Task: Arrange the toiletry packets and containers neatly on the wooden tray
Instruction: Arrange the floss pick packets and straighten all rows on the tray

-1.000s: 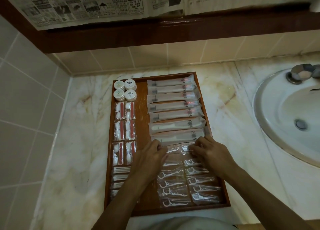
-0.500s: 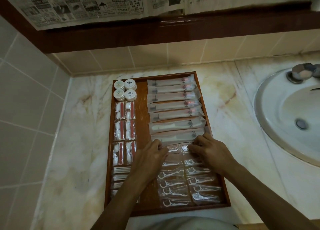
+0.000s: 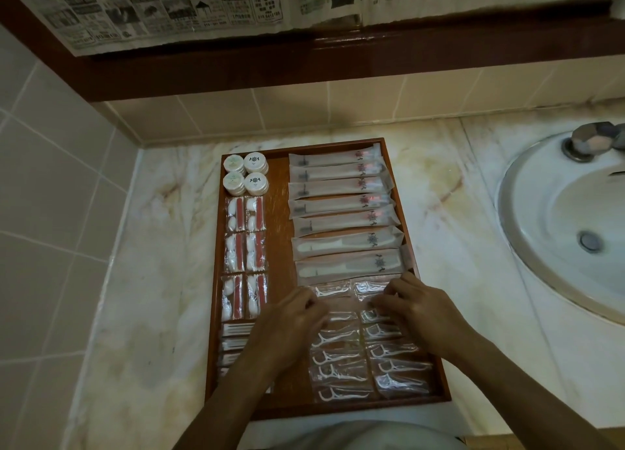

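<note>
both hands work the floss pick packets [image 3: 338, 348] in the wooden tray [image 3: 280, 233], just below the toothbrush sleeves [image 3: 341, 212]. left hand [image 3: 291, 321] and right hand [image 3: 416, 306] have curled fingers on the top packets. light, slippery film; best nudged by the edges.

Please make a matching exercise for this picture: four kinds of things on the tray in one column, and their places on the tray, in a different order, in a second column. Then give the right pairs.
Things
1. round white containers
2. long frosted packets
3. floss pick packets
4. packets with red strips

Places on the wooden tray
A. near right part, at the hands
B. left column, middle
C. far left corner
D. far right part, stacked in a row

Pairs: 1-C, 2-D, 3-A, 4-B
</note>
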